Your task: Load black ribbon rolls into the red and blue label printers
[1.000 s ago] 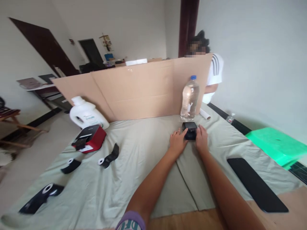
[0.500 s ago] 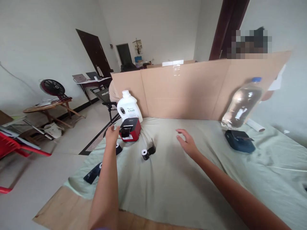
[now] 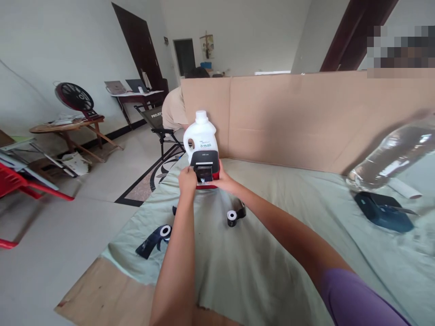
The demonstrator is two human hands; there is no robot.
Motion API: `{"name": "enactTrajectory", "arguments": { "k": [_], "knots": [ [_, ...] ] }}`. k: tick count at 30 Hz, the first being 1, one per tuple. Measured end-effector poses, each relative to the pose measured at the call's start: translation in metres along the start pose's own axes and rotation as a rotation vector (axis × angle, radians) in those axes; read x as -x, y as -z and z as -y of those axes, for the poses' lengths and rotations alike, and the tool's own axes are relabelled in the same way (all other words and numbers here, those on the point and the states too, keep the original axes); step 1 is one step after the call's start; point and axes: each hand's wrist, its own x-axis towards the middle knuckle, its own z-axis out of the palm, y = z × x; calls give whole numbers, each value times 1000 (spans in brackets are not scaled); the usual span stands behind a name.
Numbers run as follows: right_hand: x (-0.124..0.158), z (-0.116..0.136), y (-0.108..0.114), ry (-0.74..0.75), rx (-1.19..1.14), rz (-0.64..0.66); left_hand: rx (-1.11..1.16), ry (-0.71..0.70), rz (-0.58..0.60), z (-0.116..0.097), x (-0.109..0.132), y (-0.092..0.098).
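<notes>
A small red and black receipt printer [image 3: 206,158] stands at the far left of the cloth, in front of a white jug [image 3: 201,131]. My left hand [image 3: 188,180] closes on its left front edge, beside a dark strip hanging from its front. My right hand [image 3: 224,179] grips the printer's right side, its fingers partly hidden. Nearer me lies a dark paper roll [image 3: 232,218] with a white core, its loose tail curling right. Another dark roll [image 3: 165,231] with a strip unrolled lies to the left of my left forearm.
A cardboard sheet [image 3: 272,120] walls off the back of the cloth-covered table [image 3: 272,271]. On the right are a large clear bottle [image 3: 390,156], a dark blue printer-like device [image 3: 384,212] and a white tube [image 3: 404,188]. A person sits beyond the cardboard [image 3: 175,108].
My right hand has moved left and forward from above the cloth onto the printer's right side. My left hand now holds the printer's left edge. The view has turned right.
</notes>
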Motion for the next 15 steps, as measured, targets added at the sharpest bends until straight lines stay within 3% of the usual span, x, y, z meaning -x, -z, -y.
{"name": "enactTrajectory", "arguments": {
  "k": [2, 4, 8, 11, 15],
  "knots": [
    [6, 23, 20, 67, -4, -9, 47, -56, 19, -31, 17, 4],
    [25, 51, 53, 124, 19, -21, 136, -141, 32, -66, 46, 4],
    [110, 102, 126, 212, 240, -202, 451, -356, 197, -120, 133, -19],
    [197, 118, 157, 174, 402, -382, 646, -401, 401, -129, 200, -47],
    [289, 108, 162, 18, 452, -499, 706, -353, 578, -112, 264, -76]
  ]
}}
